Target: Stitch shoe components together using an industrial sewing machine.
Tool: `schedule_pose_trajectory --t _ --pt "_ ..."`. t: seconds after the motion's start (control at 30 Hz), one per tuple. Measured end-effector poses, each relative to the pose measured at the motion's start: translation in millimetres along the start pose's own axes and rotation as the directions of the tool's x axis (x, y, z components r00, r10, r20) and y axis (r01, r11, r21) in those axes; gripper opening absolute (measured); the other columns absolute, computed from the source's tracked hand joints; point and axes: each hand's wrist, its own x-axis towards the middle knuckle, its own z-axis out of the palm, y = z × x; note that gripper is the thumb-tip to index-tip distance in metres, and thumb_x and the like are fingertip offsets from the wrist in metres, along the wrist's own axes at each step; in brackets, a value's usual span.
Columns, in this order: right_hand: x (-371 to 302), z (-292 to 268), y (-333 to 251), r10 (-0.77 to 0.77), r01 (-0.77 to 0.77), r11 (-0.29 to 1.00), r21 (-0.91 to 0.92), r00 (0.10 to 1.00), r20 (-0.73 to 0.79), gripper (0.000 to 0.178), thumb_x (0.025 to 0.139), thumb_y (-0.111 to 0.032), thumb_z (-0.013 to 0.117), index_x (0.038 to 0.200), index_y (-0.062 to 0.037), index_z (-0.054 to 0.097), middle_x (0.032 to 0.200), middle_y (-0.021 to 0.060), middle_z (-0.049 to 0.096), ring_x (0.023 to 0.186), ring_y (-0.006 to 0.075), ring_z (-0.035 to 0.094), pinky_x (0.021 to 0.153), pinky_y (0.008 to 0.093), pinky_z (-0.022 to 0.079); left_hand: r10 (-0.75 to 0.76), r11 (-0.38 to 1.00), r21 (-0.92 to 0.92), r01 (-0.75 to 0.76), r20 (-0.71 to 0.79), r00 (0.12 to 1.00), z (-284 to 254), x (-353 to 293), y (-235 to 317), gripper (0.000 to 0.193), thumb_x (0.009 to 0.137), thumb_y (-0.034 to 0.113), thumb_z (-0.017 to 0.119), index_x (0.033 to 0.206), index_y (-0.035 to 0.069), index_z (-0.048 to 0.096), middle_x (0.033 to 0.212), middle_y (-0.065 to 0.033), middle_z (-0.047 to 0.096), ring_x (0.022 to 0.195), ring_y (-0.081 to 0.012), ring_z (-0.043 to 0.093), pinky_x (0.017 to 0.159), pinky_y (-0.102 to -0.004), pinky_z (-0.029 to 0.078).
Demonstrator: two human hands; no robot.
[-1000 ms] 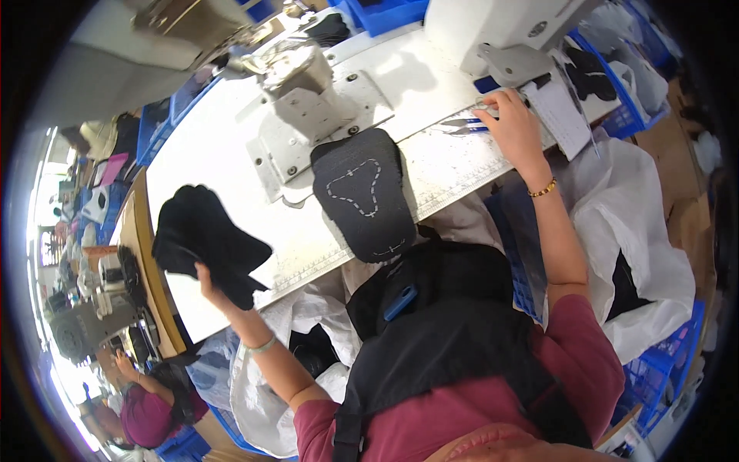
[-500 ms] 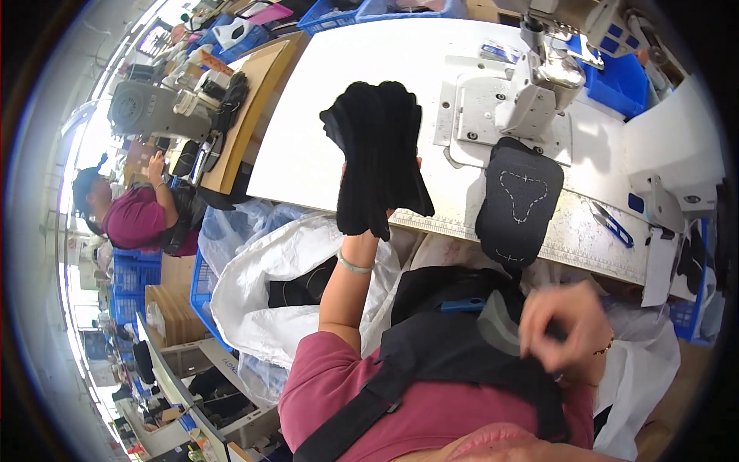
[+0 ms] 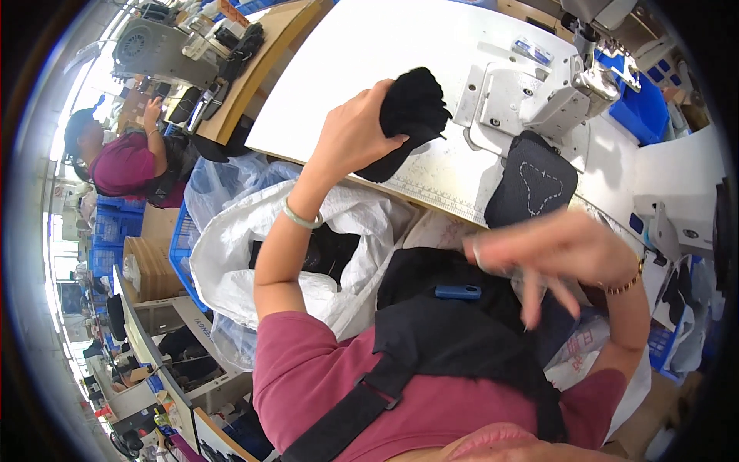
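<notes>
My left hand (image 3: 350,132) is closed around a bundle of black fabric pieces (image 3: 412,112), held up over the front edge of the white sewing table (image 3: 339,69). Its thumb presses on the near side of the bundle, whose edges look layered. In front of my lap my right hand (image 3: 566,250) is blurred by motion, its fingers spread and nothing plainly held. Just beyond it, a stack of dark grey pads (image 3: 533,181) with a white dashed outline on top lies at the table edge; its near end is hidden behind that hand.
A sewing machine head (image 3: 589,85) stands above its metal plate at the back right. Below the table edge, a white sack (image 3: 219,250) holds black pieces. A blue bin (image 3: 645,112) sits behind the machine. To the left, another person (image 3: 127,165) works at a machine.
My left hand has turned and tilted the black bundle, so its back now shows. My right hand has swung up towards the table edge, its fingers opening from a curl. The view has shifted.
</notes>
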Motion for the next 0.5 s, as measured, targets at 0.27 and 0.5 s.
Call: schedule_pose_trajectory --t 0.27,0.5 --pt "126.8 -53.7 15.7 -0.659 -0.137 -0.085 -0.987 0.75 -0.047 0.061 0.072 -0.015 0.072 0.124 0.0029 0.044 0.126 0.0192 0.048 0.1 0.029 0.059 0.084 0.035 0.048 0.082 0.987 -0.143 -0.07 0.083 0.993 30.5 11.3 -14.9 0.07 0.062 0.023 0.077 0.122 0.006 0.046 0.112 -0.0218 0.05 0.086 -0.039 0.06 0.074 -0.0425 0.051" --pt "176.9 -82.9 -20.6 -0.249 -0.163 0.025 -0.986 0.954 -0.164 0.063 0.057 -0.024 0.08 0.1 0.0072 0.046 0.093 0.0195 0.056 0.085 0.0298 0.059 0.076 0.0352 0.048 -0.009 0.986 -0.163 0.013 0.027 1.0 34.4 2.5 1.4 0.058 0.065 0.022 0.075 0.115 0.007 0.05 0.109 -0.0164 0.057 0.09 -0.0352 0.06 0.076 -0.0402 0.05"
